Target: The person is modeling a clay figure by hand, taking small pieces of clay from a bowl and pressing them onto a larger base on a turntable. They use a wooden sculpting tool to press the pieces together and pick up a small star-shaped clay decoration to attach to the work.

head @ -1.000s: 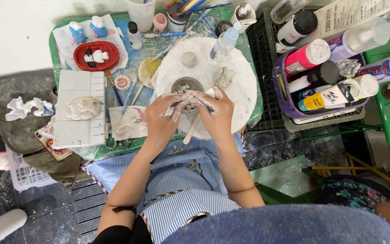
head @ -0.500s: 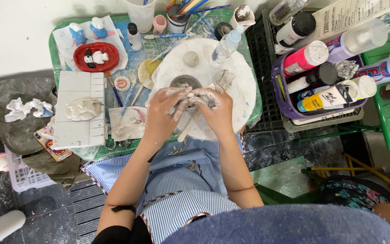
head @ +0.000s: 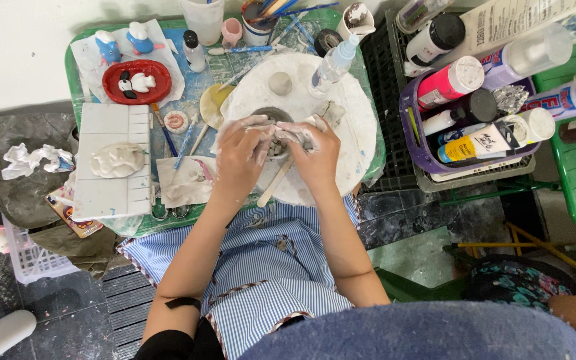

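Note:
Both my hands are pressed together over a lump of grey clay (head: 278,143) on a round white board (head: 351,127). My left hand (head: 240,160) is smeared with clay and grips the lump from the left. My right hand (head: 315,152) closes on it from the right. A small grey clay bowl (head: 269,115) sits just behind my fingers, partly hidden. A wooden stick (head: 273,183) lies on the board under my hands. A small clay ball (head: 280,83) rests farther back on the board.
A clear spray bottle (head: 333,64) stands on the board's far edge. Left are a white tile with a clay slab (head: 117,160), a red dish with figurines (head: 136,81) and brushes. A purple basket of paint bottles (head: 475,120) stands on the right.
My hands have closed tighter together around the clay and shifted slightly toward the small bowl.

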